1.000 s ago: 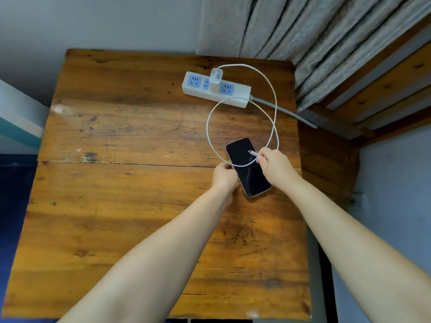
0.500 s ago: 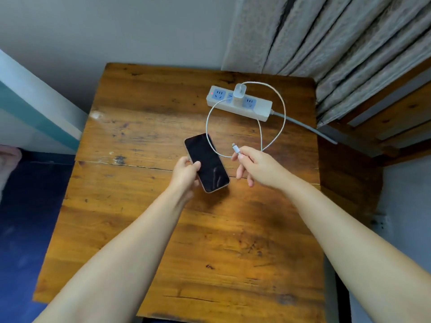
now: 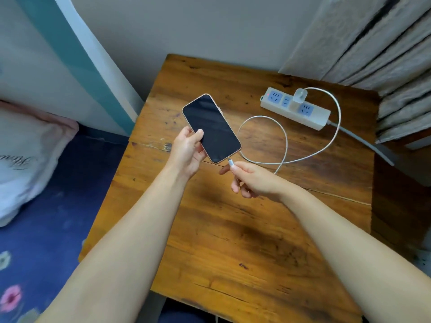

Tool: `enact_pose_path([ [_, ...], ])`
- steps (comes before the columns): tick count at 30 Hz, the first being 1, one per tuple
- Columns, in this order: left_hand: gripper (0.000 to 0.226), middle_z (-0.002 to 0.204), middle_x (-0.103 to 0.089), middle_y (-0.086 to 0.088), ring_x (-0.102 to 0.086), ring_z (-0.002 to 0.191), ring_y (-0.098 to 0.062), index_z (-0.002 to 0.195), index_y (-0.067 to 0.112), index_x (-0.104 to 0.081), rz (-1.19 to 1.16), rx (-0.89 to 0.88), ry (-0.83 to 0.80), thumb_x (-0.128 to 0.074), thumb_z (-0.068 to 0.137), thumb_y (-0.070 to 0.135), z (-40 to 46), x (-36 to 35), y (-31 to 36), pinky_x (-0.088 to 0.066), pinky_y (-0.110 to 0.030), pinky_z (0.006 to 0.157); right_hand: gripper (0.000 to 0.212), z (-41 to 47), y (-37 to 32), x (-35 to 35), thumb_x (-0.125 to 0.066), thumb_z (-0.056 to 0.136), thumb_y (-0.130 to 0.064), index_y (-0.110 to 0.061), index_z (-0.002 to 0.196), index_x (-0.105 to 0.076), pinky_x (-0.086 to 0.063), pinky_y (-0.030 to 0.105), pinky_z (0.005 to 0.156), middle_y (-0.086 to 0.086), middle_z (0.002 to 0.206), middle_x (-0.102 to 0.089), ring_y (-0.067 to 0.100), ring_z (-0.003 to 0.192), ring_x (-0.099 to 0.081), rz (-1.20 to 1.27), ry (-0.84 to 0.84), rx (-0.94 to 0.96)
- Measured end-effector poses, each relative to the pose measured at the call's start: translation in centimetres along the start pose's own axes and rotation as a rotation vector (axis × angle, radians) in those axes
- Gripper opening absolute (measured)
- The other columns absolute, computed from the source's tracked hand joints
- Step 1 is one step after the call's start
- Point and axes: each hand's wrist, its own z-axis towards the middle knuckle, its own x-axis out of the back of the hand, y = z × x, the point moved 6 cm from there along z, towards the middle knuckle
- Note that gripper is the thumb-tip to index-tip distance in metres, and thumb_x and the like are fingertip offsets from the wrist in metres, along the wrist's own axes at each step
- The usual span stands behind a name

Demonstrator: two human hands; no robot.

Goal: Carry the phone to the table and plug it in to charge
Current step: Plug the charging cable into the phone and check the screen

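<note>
Hands first: the left hand [image 3: 186,151] is wrapped around the lower edge of the phone [image 3: 211,127], holding it up above the counter [image 3: 233,229] with its dark screen facing up. The right hand [image 3: 253,180] pinches the plug [image 3: 231,162] of the white charging cable [image 3: 283,145] between thumb and forefinger, its tip just at the phone's bottom end. The cable loops across the wood to a white adapter [image 3: 299,96] seated in the power strip [image 3: 296,108] near the far right corner.

To finish well, I would keep the phone steady, line the plug straight with the port, and push gently along the phone's length; a slanted push could jam or scrape.

The port itself cannot be seen, so whether the plug has entered it is unclear. The strip's own lead runs off the counter's edge toward the curtain [image 3: 373,43], its end hidden.
</note>
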Motion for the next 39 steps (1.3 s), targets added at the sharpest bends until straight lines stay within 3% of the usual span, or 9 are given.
enact_pose_path([
  [8, 0.027, 0.116, -0.063, -0.007, -0.062, 0.107, -0.025, 0.121, 0.014, -0.051, 0.009, 0.017, -0.034, -0.047, 0.095, 0.011, -0.1, 0.5, 0.2, -0.055, -0.039, 0.084, 0.038, -0.4, -0.1, -0.5, -0.029, 0.099, -0.045, -0.026, 0.11, -0.059, -0.031, 0.019, 0.041, -0.004, 0.061, -0.056, 0.009, 0.042, -0.038, 0.105, -0.072, 0.001],
  [12, 0.029, 0.109, -0.065, -0.005, -0.064, 0.096, -0.021, 0.122, 0.013, -0.049, 0.036, 0.01, -0.083, -0.047, 0.094, 0.008, -0.1, -0.1, 0.6, -0.058, -0.033, 0.073, 0.038, -0.6, 0.1, -0.3, -0.028, 0.1, -0.041, -0.02, 0.107, -0.06, -0.031, 0.022, 0.043, -0.003, 0.059, -0.053, 0.01, 0.041, -0.035, 0.104, -0.064, -0.016],
  [17, 0.03, 0.107, -0.067, -0.003, -0.065, 0.091, -0.019, 0.123, 0.015, -0.05, 0.082, 0.005, -0.1, -0.047, 0.094, 0.008, -0.3, -0.7, 0.7, -0.058, -0.031, 0.072, 0.038, -0.8, 0.1, -0.5, -0.027, 0.101, -0.038, -0.017, 0.105, -0.059, -0.028, 0.024, 0.044, -0.001, 0.06, -0.05, 0.011, 0.041, -0.033, 0.088, -0.078, -0.013],
  [24, 0.028, 0.107, -0.066, -0.004, -0.065, 0.095, -0.02, 0.122, 0.015, -0.049, 0.071, 0.008, -0.103, -0.047, 0.095, 0.008, -0.4, -0.7, 0.4, -0.056, -0.037, 0.08, 0.038, -1.1, -0.1, -0.2, -0.028, 0.101, -0.037, -0.013, 0.102, -0.058, -0.029, 0.024, 0.045, -0.001, 0.058, -0.05, 0.01, 0.039, -0.033, 0.107, 0.013, 0.012],
  [32, 0.029, 0.111, -0.065, -0.003, -0.065, 0.097, -0.019, 0.124, 0.016, -0.047, 0.169, -0.066, -0.158, -0.044, 0.096, 0.009, -0.7, -1.7, 1.5, -0.057, -0.03, 0.073, 0.033, -0.7, -0.6, -0.8, -0.028, 0.103, -0.029, -0.011, 0.092, -0.053, -0.024, 0.019, 0.039, -0.002, 0.055, -0.048, 0.008, 0.035, -0.028, 0.236, 0.099, 0.09],
  [39, 0.03, 0.105, -0.068, -0.004, -0.067, 0.09, -0.018, 0.124, 0.018, -0.049, 0.201, -0.031, -0.246, -0.046, 0.095, 0.008, -1.5, -1.5, 0.9, -0.057, -0.029, 0.072, 0.035, -0.9, 0.9, -1.2, -0.042, 0.098, -0.038, -0.012, 0.108, -0.064, -0.03, 0.016, 0.043, -0.003, 0.08, -0.065, 0.005, 0.047, -0.044, 0.163, 0.016, -0.032],
])
